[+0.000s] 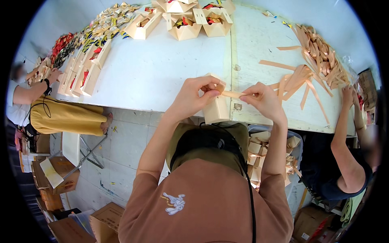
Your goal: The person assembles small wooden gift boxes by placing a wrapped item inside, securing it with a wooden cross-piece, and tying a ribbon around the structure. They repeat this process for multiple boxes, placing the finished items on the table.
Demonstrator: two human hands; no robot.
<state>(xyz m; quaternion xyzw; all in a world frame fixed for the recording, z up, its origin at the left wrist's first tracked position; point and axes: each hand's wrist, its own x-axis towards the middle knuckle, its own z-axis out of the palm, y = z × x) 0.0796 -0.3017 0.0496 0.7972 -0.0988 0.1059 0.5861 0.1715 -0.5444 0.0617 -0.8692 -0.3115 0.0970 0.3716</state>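
A pale cream box (216, 112) with flat, smooth faces and crisp edges stood out at the near edge of the worktop (142, 73), its long side running away from the wearer and its far end partly hidden behind the left hand (197, 96). A narrow peach-tan ribbon (232, 94) stretched taut and nearly level across the box's upper right side, pinched between the fingertips of the left hand and those of the right hand (264, 100). Whether the box touched the worktop could not be told.
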